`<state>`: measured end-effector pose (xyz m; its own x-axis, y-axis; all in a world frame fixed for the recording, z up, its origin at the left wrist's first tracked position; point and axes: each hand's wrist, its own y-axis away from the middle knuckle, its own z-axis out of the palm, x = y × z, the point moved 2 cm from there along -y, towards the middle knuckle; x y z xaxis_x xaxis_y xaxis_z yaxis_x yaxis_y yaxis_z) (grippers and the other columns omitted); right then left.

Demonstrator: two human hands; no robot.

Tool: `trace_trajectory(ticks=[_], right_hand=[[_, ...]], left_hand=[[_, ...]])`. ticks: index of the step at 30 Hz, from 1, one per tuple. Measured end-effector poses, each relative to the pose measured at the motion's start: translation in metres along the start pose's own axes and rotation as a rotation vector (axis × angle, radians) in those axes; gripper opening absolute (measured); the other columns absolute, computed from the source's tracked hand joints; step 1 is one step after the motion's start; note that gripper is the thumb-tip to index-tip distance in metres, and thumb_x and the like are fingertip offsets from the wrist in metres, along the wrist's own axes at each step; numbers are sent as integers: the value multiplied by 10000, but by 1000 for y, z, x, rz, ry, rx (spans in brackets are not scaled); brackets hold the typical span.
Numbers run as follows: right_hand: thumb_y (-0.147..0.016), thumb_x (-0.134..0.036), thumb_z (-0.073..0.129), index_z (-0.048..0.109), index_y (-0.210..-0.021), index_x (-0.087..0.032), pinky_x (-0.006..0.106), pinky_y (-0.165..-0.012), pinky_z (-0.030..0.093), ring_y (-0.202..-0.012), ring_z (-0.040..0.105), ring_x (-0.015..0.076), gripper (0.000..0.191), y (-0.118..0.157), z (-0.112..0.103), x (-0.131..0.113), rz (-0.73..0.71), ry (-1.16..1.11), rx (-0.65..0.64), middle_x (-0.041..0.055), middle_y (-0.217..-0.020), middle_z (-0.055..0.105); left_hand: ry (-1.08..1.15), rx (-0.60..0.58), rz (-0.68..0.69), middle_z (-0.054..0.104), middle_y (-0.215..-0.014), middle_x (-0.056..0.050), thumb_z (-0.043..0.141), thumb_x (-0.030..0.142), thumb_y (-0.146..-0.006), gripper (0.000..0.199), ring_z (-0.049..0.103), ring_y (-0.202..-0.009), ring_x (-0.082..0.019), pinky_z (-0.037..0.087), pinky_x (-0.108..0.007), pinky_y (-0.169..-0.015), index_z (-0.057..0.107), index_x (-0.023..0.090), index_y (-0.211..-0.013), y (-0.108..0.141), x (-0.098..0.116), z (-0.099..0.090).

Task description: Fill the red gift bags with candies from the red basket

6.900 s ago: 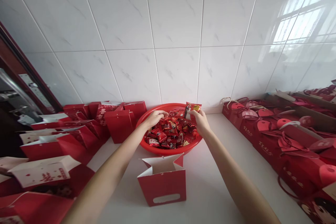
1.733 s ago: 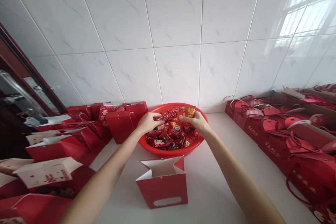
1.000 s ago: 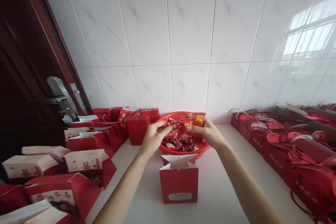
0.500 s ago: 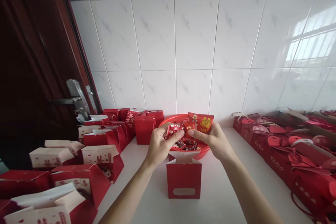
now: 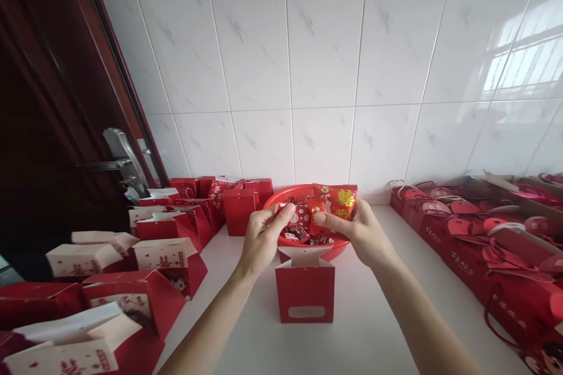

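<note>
My left hand (image 5: 264,237) pinches a small red packet with white spots (image 5: 299,216) over the near part of a red plastic basket (image 5: 288,194). In my right hand (image 5: 358,228) are red and gold packets (image 5: 343,199), held between thumb and fingers. Wrapped sweets (image 5: 303,235) lie in the basket below. An open-topped red box (image 5: 305,293) stands upright on the white table in front of the basket, between my forearms, touched by neither hand. Its inside is mostly hidden.
Many red and cream boxes (image 5: 165,258) crowd the left side, some with raised flaps. At the right stand rows of red boxes (image 5: 461,258) with cord handles. Behind is a tiled wall (image 5: 321,58); a dark door (image 5: 57,70) is at the left.
Both hands have parted slightly, and more of the red and gold packets shows in my right hand. The view has tilted down a little.
</note>
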<state>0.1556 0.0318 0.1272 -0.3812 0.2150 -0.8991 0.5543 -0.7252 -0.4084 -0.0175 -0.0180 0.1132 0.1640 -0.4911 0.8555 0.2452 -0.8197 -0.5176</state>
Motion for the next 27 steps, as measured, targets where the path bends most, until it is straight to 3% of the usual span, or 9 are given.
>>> trace_trajectory(ticks=[4, 11, 18, 24, 27], right_hand=[[-736, -383, 854, 751, -982, -193, 367, -799, 583, -847, 723, 246, 327, -1, -1, 2, 8, -40, 1, 72, -971, 765], [-729, -375, 859, 745, -936, -194, 364, -807, 584, -875, 723, 253, 298, -3, -5, 6, 59, -75, 41, 73, -967, 765], [-727, -346, 858, 746, -1028, -191, 386, -856, 585, -932, 726, 268, 357, -5, -6, 6, 109, -139, 5, 79, -1029, 763], [-702, -373, 873, 745, -988, -186, 376, -814, 607, -936, 730, 275, 365, -8, -11, 11, 138, -170, 57, 83, -1017, 766], [-722, -379, 861, 741, -997, -189, 378, -803, 612, -931, 730, 271, 356, -9, -13, 11, 136, -174, 60, 83, -1025, 764]], left_hand=[[-33, 16, 33, 319, -597, 37, 651, 510, -884, 497, 298, -569, -103, 279, -254, -528, 441, 182, -577, 2, 4, 1], [51, -32, -89, 443, -582, 15, 673, 549, -851, 503, 413, -580, -130, 375, -272, -560, 496, 186, -552, -3, 2, -3], [17, -31, -121, 412, -557, 29, 695, 642, -790, 571, 443, -555, -128, 429, -267, -559, 450, 198, -528, 0, 11, 0], [103, -146, -153, 641, -690, -44, 631, 617, -856, 494, 616, -681, -198, 528, -323, -691, 663, 164, -663, -1, 9, -1], [80, -137, -109, 682, -751, -46, 687, 553, -846, 408, 634, -738, -198, 537, -317, -728, 710, 161, -734, -1, 10, -3]])
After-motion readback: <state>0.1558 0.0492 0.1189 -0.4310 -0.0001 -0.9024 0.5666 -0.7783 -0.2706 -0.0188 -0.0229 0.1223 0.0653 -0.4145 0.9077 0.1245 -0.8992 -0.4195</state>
